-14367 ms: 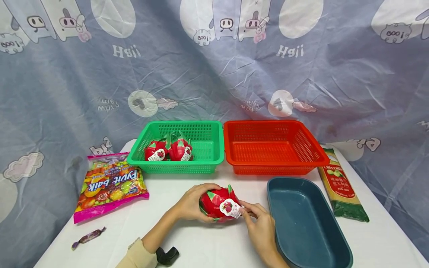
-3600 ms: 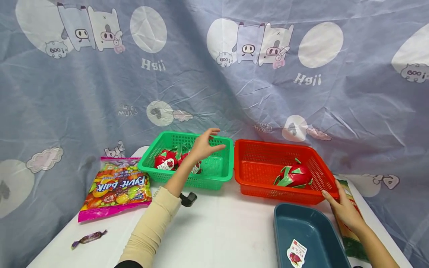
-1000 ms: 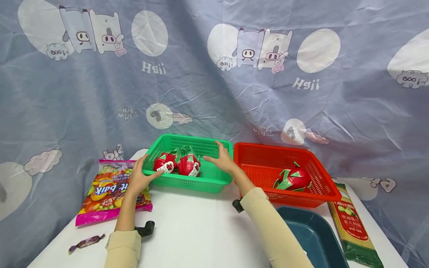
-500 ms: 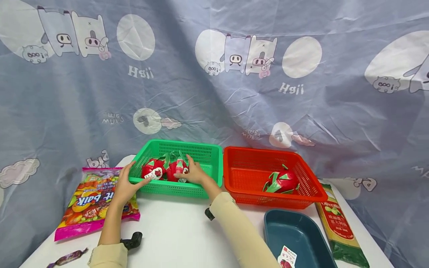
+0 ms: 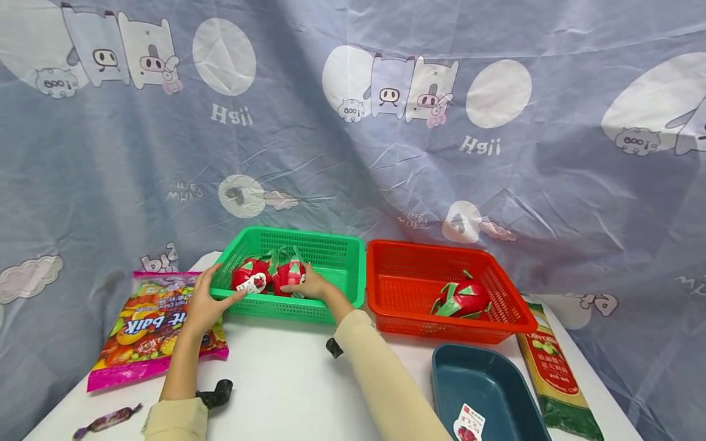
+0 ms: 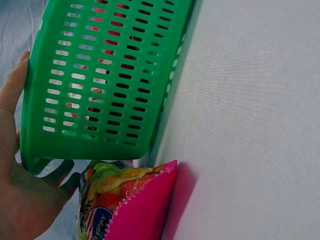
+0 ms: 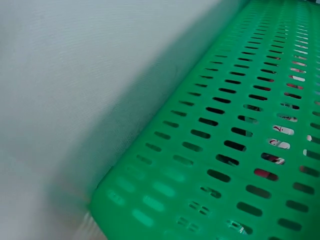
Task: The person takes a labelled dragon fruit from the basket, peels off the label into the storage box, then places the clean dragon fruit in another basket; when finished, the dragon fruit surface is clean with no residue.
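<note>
The green basket (image 5: 287, 301) holds two red dragon fruits with green scales, each carrying a white label. At its front left corner, my left hand (image 5: 205, 306) grips the rim, thumb over the front edge; the left wrist view shows that hand (image 6: 27, 200) around the basket corner. My right hand (image 5: 318, 286) reaches over the front rim and holds the right dragon fruit (image 5: 290, 272) from its right side, partly covering its label. Beside it lies the left dragon fruit (image 5: 255, 268), untouched. Only the basket's slotted wall (image 7: 200, 145) shows in the right wrist view; the right hand is hidden there.
A red basket (image 5: 430, 327) with one label-free dragon fruit (image 5: 466, 297) adjoins the green one. In front stands a blue tray (image 5: 488, 383) with a peeled label (image 5: 470, 422). A candy bag (image 5: 157, 324) and wrapped candy (image 5: 107, 421) lie left; a pasta packet (image 5: 557, 367) lies right.
Earlier both hands worked on a dragon fruit's label; that fruit is now in the red basket, its label in the tray. Lately my right hand has moved left onto the green basket's right fruit.
</note>
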`<state>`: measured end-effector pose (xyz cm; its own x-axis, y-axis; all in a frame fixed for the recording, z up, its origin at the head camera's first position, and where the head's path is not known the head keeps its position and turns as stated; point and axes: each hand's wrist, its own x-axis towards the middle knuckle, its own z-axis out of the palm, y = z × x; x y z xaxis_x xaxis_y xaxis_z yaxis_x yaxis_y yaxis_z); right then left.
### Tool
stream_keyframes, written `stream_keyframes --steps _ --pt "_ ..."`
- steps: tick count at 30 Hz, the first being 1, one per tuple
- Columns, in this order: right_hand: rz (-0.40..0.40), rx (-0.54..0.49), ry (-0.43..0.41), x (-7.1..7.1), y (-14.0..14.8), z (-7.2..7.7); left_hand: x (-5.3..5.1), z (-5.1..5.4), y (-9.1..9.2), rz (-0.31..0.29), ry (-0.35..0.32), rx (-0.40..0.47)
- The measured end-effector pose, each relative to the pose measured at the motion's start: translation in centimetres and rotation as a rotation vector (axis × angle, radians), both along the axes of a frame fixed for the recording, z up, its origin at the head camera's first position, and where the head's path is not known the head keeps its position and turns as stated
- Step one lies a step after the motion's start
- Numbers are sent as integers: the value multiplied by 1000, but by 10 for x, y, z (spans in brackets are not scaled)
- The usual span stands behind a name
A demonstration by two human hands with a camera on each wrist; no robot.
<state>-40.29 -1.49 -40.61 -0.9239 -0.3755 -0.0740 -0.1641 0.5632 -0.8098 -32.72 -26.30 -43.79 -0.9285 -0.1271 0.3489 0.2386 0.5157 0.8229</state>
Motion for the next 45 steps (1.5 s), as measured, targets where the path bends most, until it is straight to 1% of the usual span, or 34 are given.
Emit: stream_keyframes --steps 2,4,6,9,12,15,17,19,21,23,25,28,30,32,35,36,38,40,42,45 --pt "0 -5 6 0 1 -1 -1 0 1 2 2 -2" --pt "-6 8 38 0 2 -2 -2 -1 2 4 3 -6" --pt "-21 44 97 0 4 -1 -3 0 3 -1 7 -4" --pt "-52 135 207 0 6 -1 -4 0 5 -17 8 -1" --pt "-84 196 282 1 8 1 -6 1 6 -23 12 -2" --pt "-133 222 340 3 10 2 -8 0 7 -20 12 -11" --pt "-192 225 378 4 12 6 -10 0 8 -21 14 -14" --pt "-255 207 415 5 16 13 -11 -1 9 -26 15 -10" --pt "-298 184 437 8 24 25 -12 -2 11 -28 17 -1" --pt "-308 163 459 13 35 41 -13 -3 13 -29 17 6" --pt "-280 153 492 22 48 61 -14 -4 16 -33 16 14" --pt "-215 139 529 45 71 90 -15 -6 19 -36 19 26" --pt "-161 127 559 66 84 107 -14 -7 19 -33 24 36" --pt "-103 106 585 93 96 119 -13 -8 19 -26 29 47" --pt "-9 109 656 135 112 129 -11 -8 16 -15 26 56" --pt "18 110 674 148 117 130 -10 -8 14 -10 22 56" --pt "69 112 677 174 125 129 -9 -7 11 2 21 57" --pt "97 114 649 197 131 125 -7 -5 8 13 20 54" --pt "100 117 605 217 135 118 -6 -5 5 24 19 51" --pt "86 159 560 242 140 100 -4 -7 3 32 14 52"
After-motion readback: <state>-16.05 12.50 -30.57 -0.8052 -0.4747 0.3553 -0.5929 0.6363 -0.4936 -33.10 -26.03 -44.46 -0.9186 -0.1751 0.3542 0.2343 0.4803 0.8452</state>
